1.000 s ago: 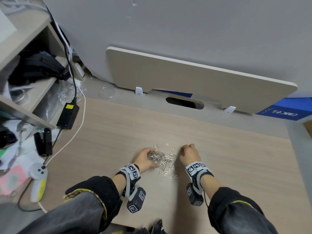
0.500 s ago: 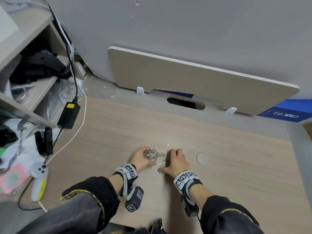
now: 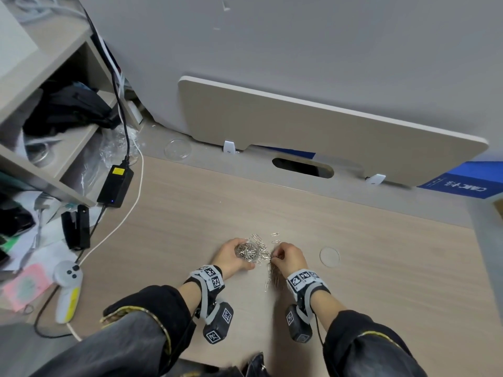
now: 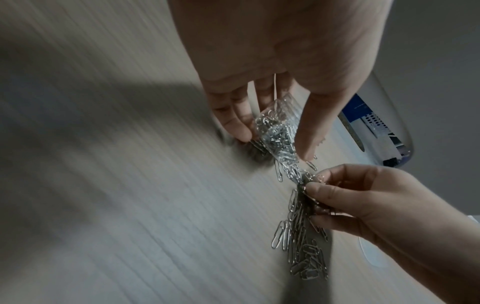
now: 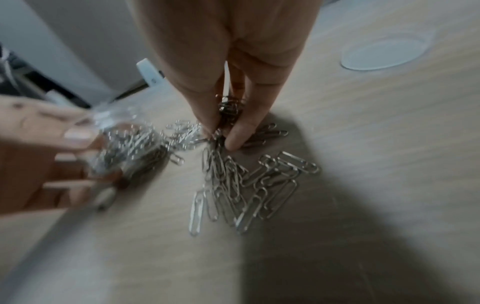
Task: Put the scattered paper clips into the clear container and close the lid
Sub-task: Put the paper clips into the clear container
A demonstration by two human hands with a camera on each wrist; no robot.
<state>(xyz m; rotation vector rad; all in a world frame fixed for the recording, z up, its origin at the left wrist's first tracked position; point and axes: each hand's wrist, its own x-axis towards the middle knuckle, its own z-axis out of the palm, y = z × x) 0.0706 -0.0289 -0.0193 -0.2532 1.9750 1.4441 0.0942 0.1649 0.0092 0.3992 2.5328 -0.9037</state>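
Two hands [image 3: 261, 257]; one clear container [image 3: 247, 251]; one clear round lid [image 3: 329, 257]; paper clips [image 5: 246, 185] too many and too tangled to count, on one desk [image 3: 381, 268].

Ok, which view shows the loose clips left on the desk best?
Right wrist: the loose clips fill mid-frame, individually distinguishable beneath the right hand. Left wrist shows the pile darker and foreshortened. Head shows only a tiny glinting scatter between both hands.
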